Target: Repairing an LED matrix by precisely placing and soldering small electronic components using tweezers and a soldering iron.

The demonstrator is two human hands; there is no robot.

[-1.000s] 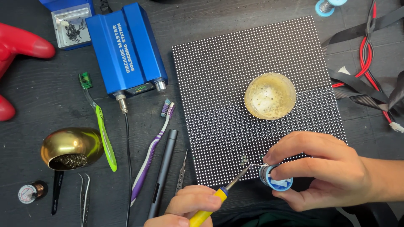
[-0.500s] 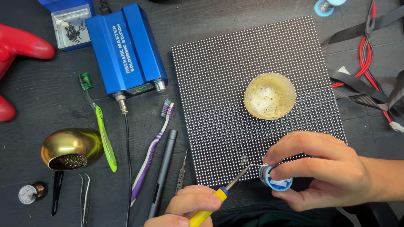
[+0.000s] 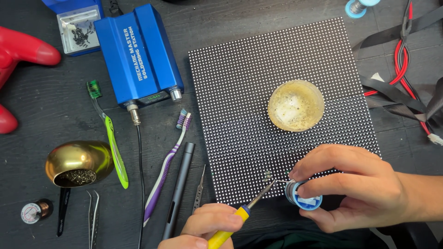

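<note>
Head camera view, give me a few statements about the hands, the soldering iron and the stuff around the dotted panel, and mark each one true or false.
1. The left hand holds a yellow-handled soldering iron with its tip at the lower edge of the dotted panel. True.
2. The right hand is empty. False: it holds a small solder spool, a thin wire running toward the iron's tip.
3. A round yellowish tub sits on the panel. True.
4. The blue box lies to the right of the panel. False: it lies to the left.
5. Two toothbrushes lie left of the panel, a green one and a purple one. True.
</note>
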